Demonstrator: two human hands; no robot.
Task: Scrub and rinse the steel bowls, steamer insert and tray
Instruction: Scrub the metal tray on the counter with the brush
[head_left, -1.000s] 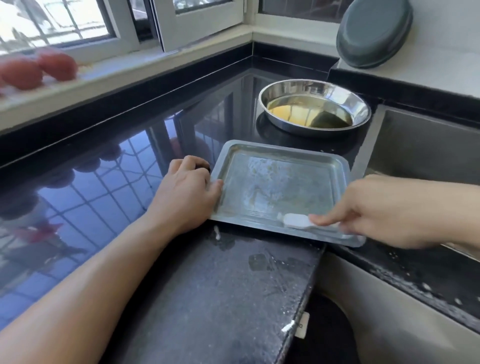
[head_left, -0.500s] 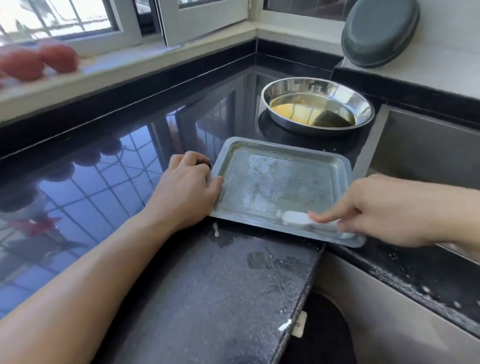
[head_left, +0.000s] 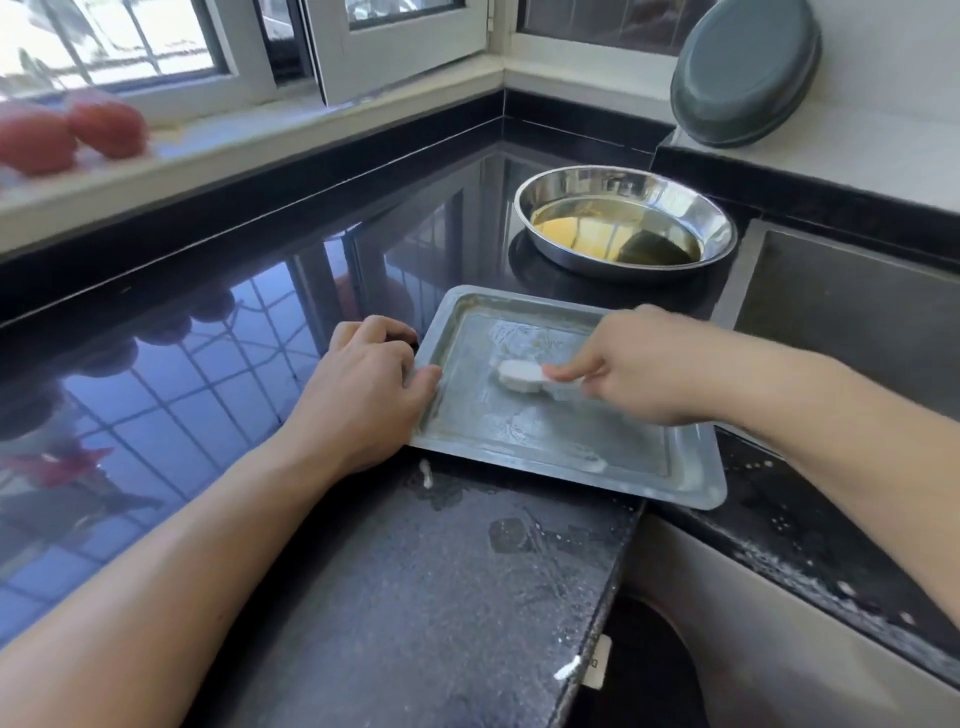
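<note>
My left hand (head_left: 363, 384) grips the tray's (head_left: 691, 478) left rim, fingers curled. My right hand (head_left: 639, 369) pinches a white brush (head_left: 519, 375) on the tray floor.

A single head-worn wide-angle view looks forward and steeply down from close above a black countertop (head_left: 218, 364) corner. It faces the window wall, and straight lines bow toward the frame edges. Both forearms enter from the bottom, and the right hand's (head_left: 639, 369) grip sits near centre, with the sink (head_left: 852, 322) right of it.
</note>
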